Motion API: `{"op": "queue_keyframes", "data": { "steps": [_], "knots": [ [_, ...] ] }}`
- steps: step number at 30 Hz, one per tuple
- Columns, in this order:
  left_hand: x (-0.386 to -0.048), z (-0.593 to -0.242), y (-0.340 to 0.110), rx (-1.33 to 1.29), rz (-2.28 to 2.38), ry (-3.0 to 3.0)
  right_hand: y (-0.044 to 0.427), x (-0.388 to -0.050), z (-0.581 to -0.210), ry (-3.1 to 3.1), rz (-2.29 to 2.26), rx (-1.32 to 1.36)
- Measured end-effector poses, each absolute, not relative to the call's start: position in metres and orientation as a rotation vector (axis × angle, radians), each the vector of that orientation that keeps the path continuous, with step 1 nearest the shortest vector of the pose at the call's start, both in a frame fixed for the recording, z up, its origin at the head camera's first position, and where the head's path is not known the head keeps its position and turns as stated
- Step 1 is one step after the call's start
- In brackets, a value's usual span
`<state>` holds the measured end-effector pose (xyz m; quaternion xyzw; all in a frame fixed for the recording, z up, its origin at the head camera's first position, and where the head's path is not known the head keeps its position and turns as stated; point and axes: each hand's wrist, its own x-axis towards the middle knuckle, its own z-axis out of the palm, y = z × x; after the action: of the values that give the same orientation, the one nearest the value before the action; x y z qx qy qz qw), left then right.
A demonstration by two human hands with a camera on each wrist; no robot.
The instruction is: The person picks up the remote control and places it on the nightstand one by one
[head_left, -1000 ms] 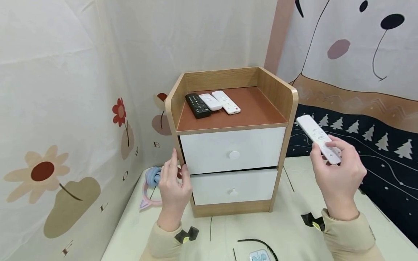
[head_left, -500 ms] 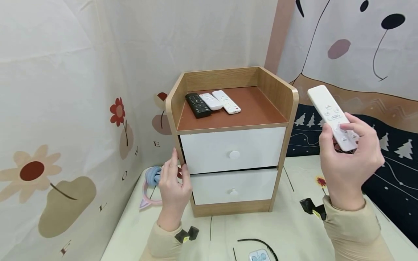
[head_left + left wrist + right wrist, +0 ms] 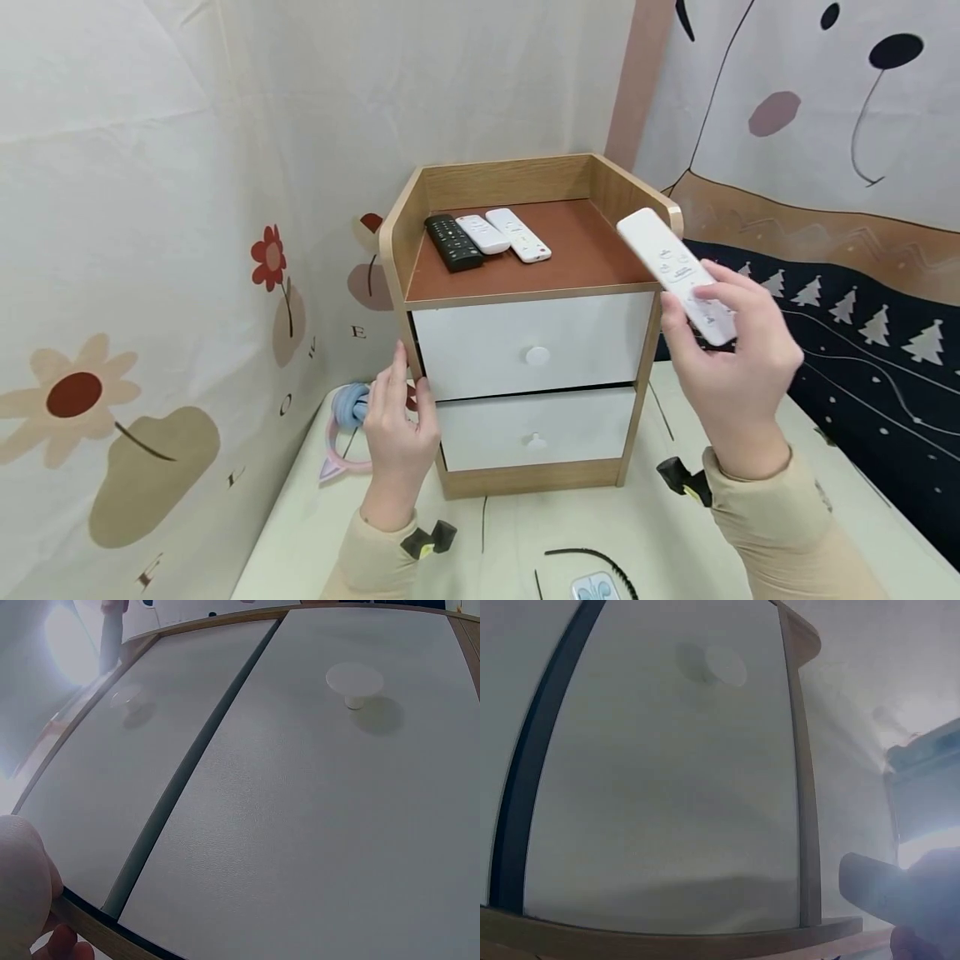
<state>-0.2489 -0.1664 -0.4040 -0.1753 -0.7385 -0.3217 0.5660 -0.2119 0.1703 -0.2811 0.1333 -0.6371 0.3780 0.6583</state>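
Note:
A white remote control is pinched between the thumb and fingers of my right hand. It tilts up to the left, its buttons facing me, and overlaps the right edge of the small wooden cabinet in the head view. My left hand rests against the cabinet's left side, fingers straight, thumb at the front edge. On the brown top lie a black remote, a short white remote and a longer white remote. In the right wrist view my hand is dark and blurred.
Two white drawers, an upper one and a lower one, fill the cabinet's front. Raised wooden walls edge the top's sides and back. A pink and blue item lies left; a black curved band and a small case lie in front.
My right hand first rose and moved right with the white remote, then swung left toward the cabinet's top. My left hand has stayed where it was.

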Motion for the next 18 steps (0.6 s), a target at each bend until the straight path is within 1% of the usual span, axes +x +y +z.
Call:
{"op": "queue_keyframes", "data": {
  "steps": [7, 18],
  "knots": [
    [-0.249, -0.404, -0.167, -0.423, -0.736, -1.722, 0.162, -0.218, -0.283, -1.619, 0.806, 0.363],
    [-0.245, -0.401, -0.167, -0.424, -0.741, -1.717, 0.156, -0.22, -0.273, -1.849, 0.66, 0.317]
  ]
}}
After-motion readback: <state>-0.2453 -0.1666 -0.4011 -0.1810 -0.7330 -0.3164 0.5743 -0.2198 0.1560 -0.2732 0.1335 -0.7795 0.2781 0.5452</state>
